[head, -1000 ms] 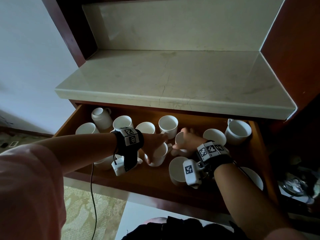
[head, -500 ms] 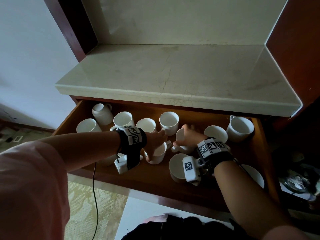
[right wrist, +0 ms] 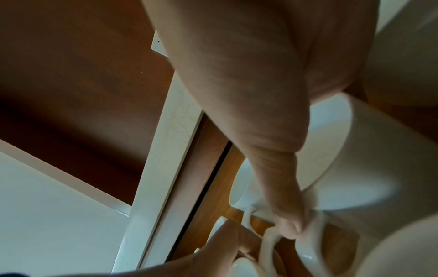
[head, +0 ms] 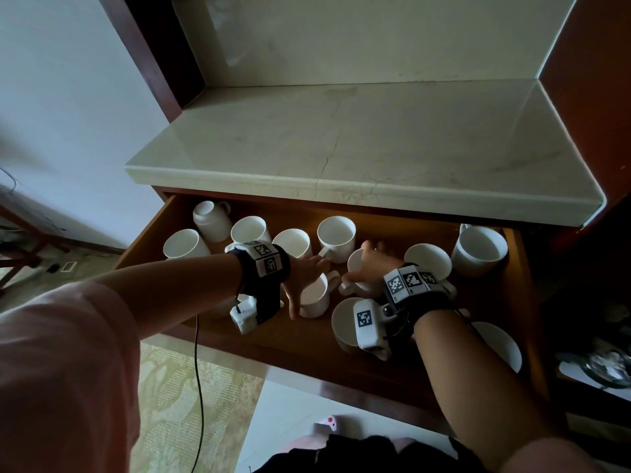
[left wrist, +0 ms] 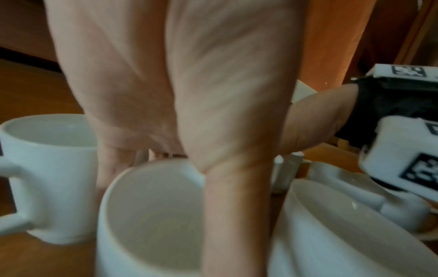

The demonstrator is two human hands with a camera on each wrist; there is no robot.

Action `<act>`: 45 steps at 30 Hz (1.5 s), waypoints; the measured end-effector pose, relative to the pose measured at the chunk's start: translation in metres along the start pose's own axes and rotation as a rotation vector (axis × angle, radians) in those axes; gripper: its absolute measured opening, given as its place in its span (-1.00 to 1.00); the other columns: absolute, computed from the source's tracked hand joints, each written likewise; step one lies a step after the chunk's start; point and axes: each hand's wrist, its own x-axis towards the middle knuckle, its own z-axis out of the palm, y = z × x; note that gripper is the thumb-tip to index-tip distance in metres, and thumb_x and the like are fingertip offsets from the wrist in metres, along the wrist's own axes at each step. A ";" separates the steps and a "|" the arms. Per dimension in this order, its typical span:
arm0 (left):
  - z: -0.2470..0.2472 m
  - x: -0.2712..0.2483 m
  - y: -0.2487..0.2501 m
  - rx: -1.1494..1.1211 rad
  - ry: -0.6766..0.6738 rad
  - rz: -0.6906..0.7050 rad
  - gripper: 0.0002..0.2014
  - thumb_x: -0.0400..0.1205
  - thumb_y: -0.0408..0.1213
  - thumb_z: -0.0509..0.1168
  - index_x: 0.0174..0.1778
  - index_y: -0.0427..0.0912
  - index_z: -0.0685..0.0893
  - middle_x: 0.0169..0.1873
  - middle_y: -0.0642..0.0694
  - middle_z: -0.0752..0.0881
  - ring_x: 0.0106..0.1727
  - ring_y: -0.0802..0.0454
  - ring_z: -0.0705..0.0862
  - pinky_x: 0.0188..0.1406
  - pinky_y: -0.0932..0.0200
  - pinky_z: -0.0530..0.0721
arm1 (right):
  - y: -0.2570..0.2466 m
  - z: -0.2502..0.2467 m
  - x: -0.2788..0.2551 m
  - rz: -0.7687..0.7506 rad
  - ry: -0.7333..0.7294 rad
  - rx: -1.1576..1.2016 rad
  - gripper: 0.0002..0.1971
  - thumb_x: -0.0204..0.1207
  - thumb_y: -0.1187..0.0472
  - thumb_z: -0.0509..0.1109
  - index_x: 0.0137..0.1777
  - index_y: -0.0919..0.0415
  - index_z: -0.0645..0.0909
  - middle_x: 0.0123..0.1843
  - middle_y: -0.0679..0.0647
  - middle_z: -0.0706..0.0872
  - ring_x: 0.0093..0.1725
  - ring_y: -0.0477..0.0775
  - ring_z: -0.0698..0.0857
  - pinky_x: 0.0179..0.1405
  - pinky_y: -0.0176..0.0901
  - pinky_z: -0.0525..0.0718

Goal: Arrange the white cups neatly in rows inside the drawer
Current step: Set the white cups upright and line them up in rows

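An open wooden drawer holds several white cups, scattered rather than lined up. My left hand grips an upright cup in the middle of the drawer. In the left wrist view the thumb runs down the near side of this cup and the fingers curl over its far rim. Just to the right, my right hand holds another cup that looks tipped to the left. In the right wrist view the thumb presses by the handle of that cup.
Along the back stand more cups, and one at the far left is upside down. A bigger cup sits back right. Others lie under my right wrist and front right. The marble counter overhangs the drawer's back.
Both hands keep hold of the same two cups in nearly the same spot. Only my head view has shifted slightly.
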 end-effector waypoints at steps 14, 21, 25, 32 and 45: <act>-0.024 -0.045 -0.044 -0.673 0.123 -0.076 -0.47 0.54 -0.02 0.44 0.41 -0.02 0.50 0.23 0.15 0.61 0.28 0.18 0.59 0.14 0.31 0.58 | -0.006 -0.001 -0.013 0.002 0.045 -0.051 0.05 0.42 -0.33 0.34 0.65 0.30 -0.09 0.66 0.31 -0.01 0.64 0.36 0.00 0.59 0.26 0.11; -0.014 -0.065 -0.092 -0.697 0.275 -0.068 -0.59 0.61 -0.12 0.36 0.38 -0.09 0.56 0.29 0.06 0.64 0.30 0.17 0.60 0.20 0.35 0.47 | -0.012 -0.009 -0.017 -0.015 0.072 0.012 0.00 0.41 -0.37 0.32 0.64 0.20 -0.01 0.65 0.23 0.02 0.64 0.31 0.01 0.58 0.24 0.12; 0.001 -0.068 -0.126 -0.711 0.402 -0.027 -0.62 0.61 -0.10 0.37 0.34 -0.06 0.59 0.23 0.12 0.66 0.22 0.23 0.63 -0.08 0.56 0.50 | -0.033 -0.021 -0.026 -0.042 0.103 0.031 -0.01 0.33 -0.40 0.37 0.60 0.16 0.11 0.55 0.16 0.18 0.56 0.21 0.17 0.46 0.08 0.26; 0.026 -0.058 -0.198 -0.641 0.375 0.000 -0.63 0.60 -0.04 0.36 0.29 -0.07 0.61 0.24 0.04 0.65 0.22 0.14 0.59 0.20 0.24 0.47 | -0.102 -0.034 -0.040 0.026 0.167 0.034 -0.14 0.41 -0.33 0.37 0.60 0.06 0.18 0.57 0.10 0.21 0.55 0.15 0.28 0.40 0.02 0.38; 0.073 -0.044 -0.232 -0.687 0.064 0.111 -0.74 0.62 0.03 0.30 0.04 -0.08 0.69 0.02 -0.06 0.75 0.00 0.04 0.70 -0.06 0.23 0.63 | -0.176 0.034 0.026 0.098 0.124 0.053 -0.02 0.43 -0.26 0.40 0.67 0.11 -0.04 0.67 0.15 0.04 0.65 0.20 0.03 0.59 0.12 0.12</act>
